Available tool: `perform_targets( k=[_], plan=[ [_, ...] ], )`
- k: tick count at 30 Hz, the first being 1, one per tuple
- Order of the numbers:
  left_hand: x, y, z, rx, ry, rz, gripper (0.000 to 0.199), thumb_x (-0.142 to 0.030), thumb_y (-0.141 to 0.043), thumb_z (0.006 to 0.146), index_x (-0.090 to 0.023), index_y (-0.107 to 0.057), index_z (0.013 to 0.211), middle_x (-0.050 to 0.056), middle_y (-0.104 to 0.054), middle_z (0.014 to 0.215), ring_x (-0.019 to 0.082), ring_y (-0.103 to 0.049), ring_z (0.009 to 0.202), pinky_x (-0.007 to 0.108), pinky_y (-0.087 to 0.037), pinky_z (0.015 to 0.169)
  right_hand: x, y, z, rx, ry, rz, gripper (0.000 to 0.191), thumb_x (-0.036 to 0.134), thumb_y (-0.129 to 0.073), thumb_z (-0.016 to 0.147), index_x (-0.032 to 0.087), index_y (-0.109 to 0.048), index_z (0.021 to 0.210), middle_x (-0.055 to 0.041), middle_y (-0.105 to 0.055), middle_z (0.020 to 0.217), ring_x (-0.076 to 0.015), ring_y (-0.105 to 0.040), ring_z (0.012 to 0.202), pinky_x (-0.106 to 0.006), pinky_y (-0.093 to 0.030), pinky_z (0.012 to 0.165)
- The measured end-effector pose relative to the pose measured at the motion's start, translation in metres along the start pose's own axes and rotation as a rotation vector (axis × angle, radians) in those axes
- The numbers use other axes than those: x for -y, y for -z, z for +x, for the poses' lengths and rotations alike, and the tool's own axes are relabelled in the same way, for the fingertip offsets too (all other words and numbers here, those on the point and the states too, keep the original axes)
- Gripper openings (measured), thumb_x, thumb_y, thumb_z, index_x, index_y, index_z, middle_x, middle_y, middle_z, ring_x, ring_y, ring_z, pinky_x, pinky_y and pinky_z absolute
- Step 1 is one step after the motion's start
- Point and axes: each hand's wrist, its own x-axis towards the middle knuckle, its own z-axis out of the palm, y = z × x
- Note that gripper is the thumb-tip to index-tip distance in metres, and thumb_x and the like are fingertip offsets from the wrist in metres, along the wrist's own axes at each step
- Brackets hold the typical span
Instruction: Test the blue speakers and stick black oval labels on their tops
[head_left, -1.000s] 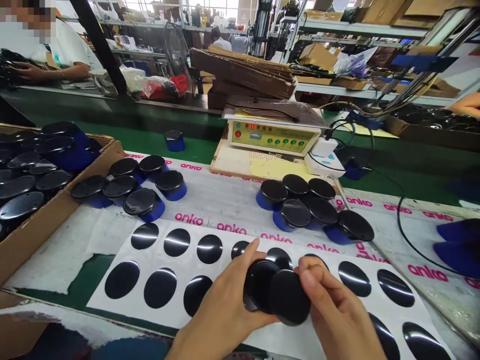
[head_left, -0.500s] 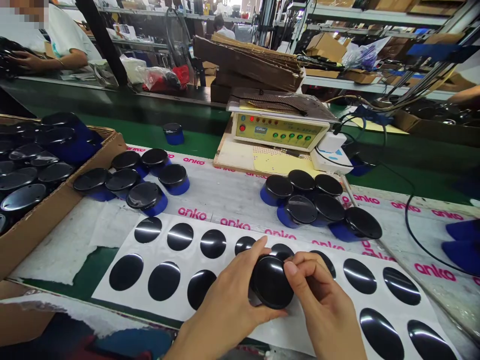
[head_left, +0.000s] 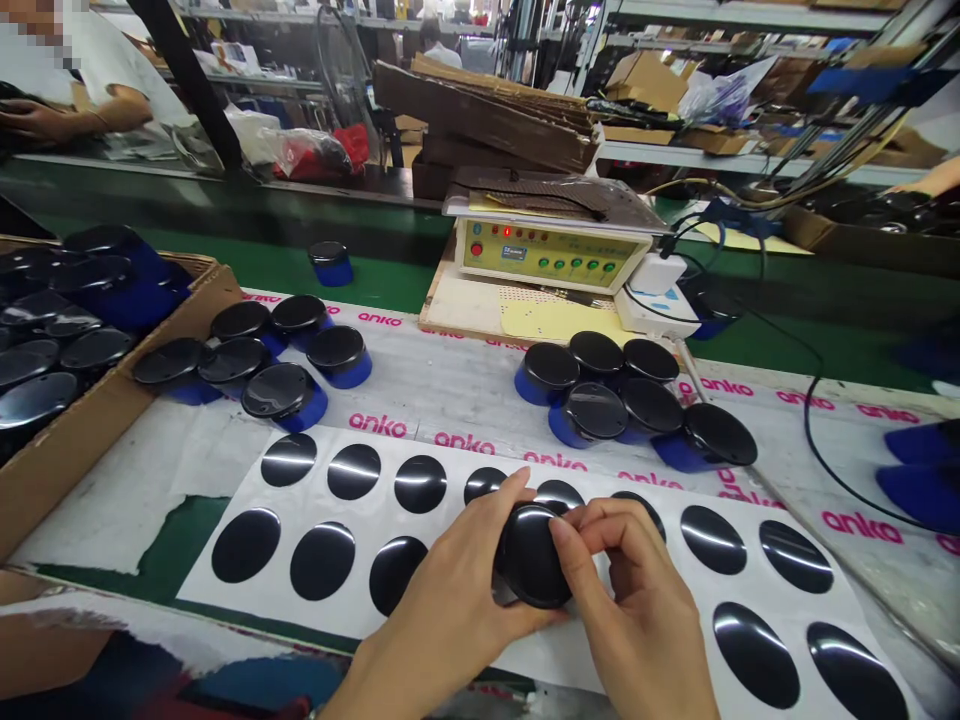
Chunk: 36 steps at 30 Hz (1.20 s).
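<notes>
While left hand point(head_left: 442, 610) and right hand point(head_left: 637, 600) pinch a black disc point(head_left: 531, 556) | fingers tight on rim | white sheet point(head_left: 360, 512) beneath

Bright, even indoor light; wide-angle warp at the frame edges.

Diffuse light from above fills the bench point(head_left: 457, 385), and shadows stay faint and soft beneath the left hand point(head_left: 439, 625) and right hand point(head_left: 637, 600). Pale streaks of glare cross the glossy black discs point(head_left: 420, 484) on the white sheet point(head_left: 225, 470) and the held black disc point(head_left: 529, 555). The far shelving point(head_left: 660, 145) looks brighter and slightly soft. Lower-right discs point(head_left: 754, 655) stretch into long ovals, and the black post point(head_left: 184, 80) leans strongly. The blue pieces point(head_left: 919, 480) at the right edge are blurred.
</notes>
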Motion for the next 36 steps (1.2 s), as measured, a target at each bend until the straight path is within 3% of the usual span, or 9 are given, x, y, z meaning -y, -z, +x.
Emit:
perform_targets(
  k=[5, 10, 13, 19, 22, 24, 29, 33, 36],
  plan=[
    [0.002, -0.001, -0.001, -0.023, -0.079, 0.067, 0.092, -0.035, -0.074, 0.074, -0.046, -0.013, 0.142, -0.006, -0.049, 0.136, 0.015, -0.05, 0.123, 0.031, -0.044, 0.104, 0.007, 0.004, 0.002, 0.012, 0.126, -0.187, 0.02, 0.027, -0.049, 0.093, 0.019, -0.043, 0.076, -0.0032, -0.048, 0.084, -0.0111, -0.051, 0.077, -0.023, -0.042, 0.066],
    [0.004, 0.0, 0.0, -0.059, -0.208, 0.203, 0.09, -0.028, -0.071, 0.078, -0.041, -0.012, 0.144, -0.002, -0.043, 0.142, 0.015, -0.045, 0.128, 0.029, -0.04, 0.108, 0.004, 0.011, 0.005, 0.019, 0.472, -0.72, 0.019, 0.029, -0.042, 0.096, 0.018, -0.041, 0.081, -0.0005, -0.046, 0.075, -0.0088, -0.045, 0.053, -0.024, -0.03, 0.046],
    [0.006, -0.004, -0.004, -0.073, -0.278, 0.339, 0.081, -0.025, -0.064, 0.082, -0.036, -0.015, 0.146, 0.005, -0.04, 0.143, 0.019, -0.045, 0.129, 0.032, -0.044, 0.104, 0.001, 0.021, 0.009, -0.008, 0.688, -0.816, 0.025, 0.028, -0.044, 0.095, 0.018, -0.041, 0.072, -0.0002, -0.044, 0.065, -0.0096, -0.042, 0.046, -0.026, -0.027, 0.044],
    [0.001, 0.009, -0.01, -0.062, -0.458, 0.561, 0.049, -0.025, -0.049, 0.091, -0.033, -0.038, 0.138, 0.009, -0.033, 0.141, 0.023, -0.049, 0.123, 0.03, -0.052, 0.091, -0.019, 0.075, 0.024, 0.152, 0.397, -0.597, 0.03, 0.038, -0.049, 0.093, 0.019, -0.046, 0.07, 0.0032, -0.048, 0.062, -0.005, -0.047, 0.046, -0.018, -0.038, 0.043],
    [-0.016, 0.059, 0.037, -0.144, -0.406, 0.737, 0.042, -0.029, -0.047, 0.092, -0.034, -0.043, 0.134, 0.01, -0.037, 0.132, 0.019, -0.061, 0.103, 0.028, -0.054, 0.084, -0.027, 0.094, 0.032, 0.211, 0.423, -0.59, 0.021, 0.036, -0.051, 0.092, 0.021, -0.051, 0.077, 0.0043, -0.054, 0.065, -0.0042, -0.054, 0.051, -0.012, -0.041, 0.043],
    [-0.027, 0.105, 0.092, -0.228, -0.102, 0.938, 0.043, -0.041, -0.047, 0.091, -0.03, -0.044, 0.133, 0.01, -0.037, 0.129, 0.021, -0.059, 0.105, 0.032, -0.05, 0.091, -0.027, 0.098, 0.038, 0.171, 0.528, -0.645, 0.018, 0.038, -0.05, 0.092, 0.022, -0.053, 0.084, 0.0031, -0.059, 0.072, -0.0061, -0.06, 0.06, -0.013, -0.046, 0.049],
    [-0.016, 0.193, 0.222, -0.323, 0.245, 1.063, 0.048, -0.038, -0.053, 0.09, -0.012, -0.046, 0.13, 0.02, -0.041, 0.13, 0.033, -0.055, 0.109, 0.054, -0.044, 0.091, -0.016, 0.082, 0.066, 0.005, 0.77, -0.866, 0.032, 0.04, -0.045, 0.094, 0.015, -0.056, 0.11, -0.0049, -0.063, 0.09, -0.0199, -0.06, 0.082, -0.032, -0.048, 0.068],
    [0.002, 0.205, 0.253, -0.344, 0.35, 1.039, 0.046, -0.032, -0.054, 0.09, -0.012, -0.045, 0.131, 0.017, -0.044, 0.132, 0.032, -0.047, 0.119, 0.055, -0.04, 0.096, -0.018, 0.058, 0.1, -0.011, 0.799, -1.052, 0.047, 0.044, -0.057, 0.085, 0.009, -0.061, 0.116, -0.0123, -0.062, 0.102, -0.0303, -0.053, 0.095, -0.044, -0.042, 0.08],
    [-0.008, 0.179, 0.238, -0.313, 0.174, 1.004, 0.049, -0.023, -0.051, 0.089, -0.011, -0.04, 0.135, 0.019, -0.035, 0.14, 0.035, -0.033, 0.131, 0.062, -0.025, 0.104, -0.029, 0.042, 0.119, -0.007, 0.794, -1.071, 0.062, 0.056, -0.062, 0.078, 0.009, -0.062, 0.118, -0.014, -0.062, 0.105, -0.0324, -0.05, 0.101, -0.047, -0.037, 0.089]
  ],
)
